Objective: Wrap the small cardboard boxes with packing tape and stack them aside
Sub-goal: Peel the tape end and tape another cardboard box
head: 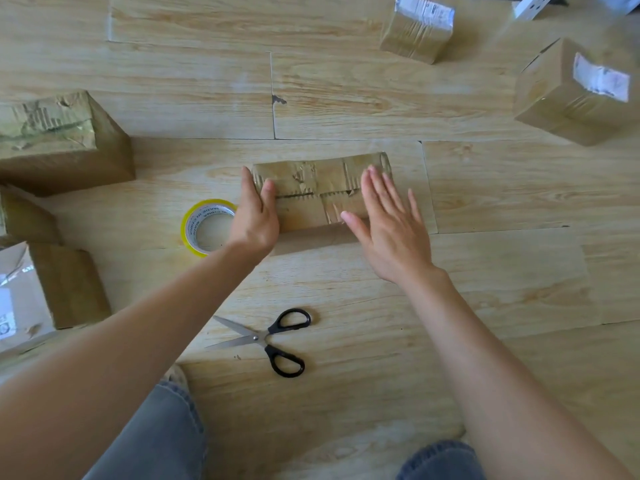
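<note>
The box (311, 192) lies on the floor (346, 81) dead centre, long axis left to right, seam up. The left hand (254, 223) clasps its left end, thumb on top. The right hand (388, 230) is flat, fingers spread, over the right half; touching or hovering, I can't tell. The tape (204, 226) sits just left of the left hand, the nearer one. The scissors (266, 341) lie nearer the person.

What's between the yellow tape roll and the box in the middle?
The person's left hand, holding the left end of the box beside the tape roll; head view.
</note>
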A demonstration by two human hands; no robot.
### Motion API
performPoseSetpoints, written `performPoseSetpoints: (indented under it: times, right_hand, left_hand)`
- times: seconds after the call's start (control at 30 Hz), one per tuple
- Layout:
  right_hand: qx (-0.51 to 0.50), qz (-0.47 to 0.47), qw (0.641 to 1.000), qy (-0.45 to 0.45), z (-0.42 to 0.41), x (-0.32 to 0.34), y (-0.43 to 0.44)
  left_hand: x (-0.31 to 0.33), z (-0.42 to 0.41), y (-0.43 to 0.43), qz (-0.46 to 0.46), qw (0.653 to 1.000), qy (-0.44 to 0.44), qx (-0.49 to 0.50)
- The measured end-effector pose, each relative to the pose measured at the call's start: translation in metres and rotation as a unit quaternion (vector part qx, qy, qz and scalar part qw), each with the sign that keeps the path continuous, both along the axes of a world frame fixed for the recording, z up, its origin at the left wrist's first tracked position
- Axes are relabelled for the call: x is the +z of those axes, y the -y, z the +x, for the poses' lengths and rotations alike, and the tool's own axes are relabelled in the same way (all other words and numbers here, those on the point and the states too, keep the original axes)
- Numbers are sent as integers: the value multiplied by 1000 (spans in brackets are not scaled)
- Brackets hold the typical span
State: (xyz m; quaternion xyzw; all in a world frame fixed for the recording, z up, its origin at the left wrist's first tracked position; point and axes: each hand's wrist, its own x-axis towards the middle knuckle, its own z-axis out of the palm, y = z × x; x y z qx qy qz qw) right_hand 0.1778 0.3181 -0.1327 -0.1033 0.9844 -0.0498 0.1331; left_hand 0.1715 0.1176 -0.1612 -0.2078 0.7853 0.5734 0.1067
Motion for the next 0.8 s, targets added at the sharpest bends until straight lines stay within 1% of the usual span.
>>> performPoseSetpoints:
  times: [0.07, 0.1, 0.23, 0.3, 0.43, 0.57, 0.6, 0.67, 0.73, 0.8]
  right_hand:
    - [-21, 8, 1000, -14, 1, 2, 3]
    - [-13, -2, 1000, -18, 1, 3, 10]
    - [77, -58, 995, -15, -4, -1, 52]
    - [82, -56, 995, -19, -8, -3, 59]
    - [56, -25, 998, -23, -8, -7, 38]
    - [-24, -1, 999, -22, -10, -10, 8]
    - [-47, -18, 999, -17, -11, -10, 3]
    - [-104, -118, 988, 4, -14, -9, -2]
    - [-156, -233, 960, 6, -14, -5, -3]
    - [-221, -310, 925, 20, -14, -2, -2]
  left_hand:
    - [0, -2, 2, 10, 1000, 3, 3]
    - [-1, -4, 3, 15, 1000, 4, 5]
    - [-1, -8, 6, 61, 998, 11, 14]
    - [0, -8, 8, 90, 995, 26, 23]
    - [-1, -7, 9, 109, 993, 34, 13]
    - [-4, -7, 8, 125, 991, 39, 23]
    - [-6, -8, 8, 128, 991, 39, 26]
    - [-7, -9, 8, 139, 989, 42, 31]
    - [-9, -10, 9, 162, 985, 44, 38]
    - [-11, -10, 10, 192, 979, 52, 40]
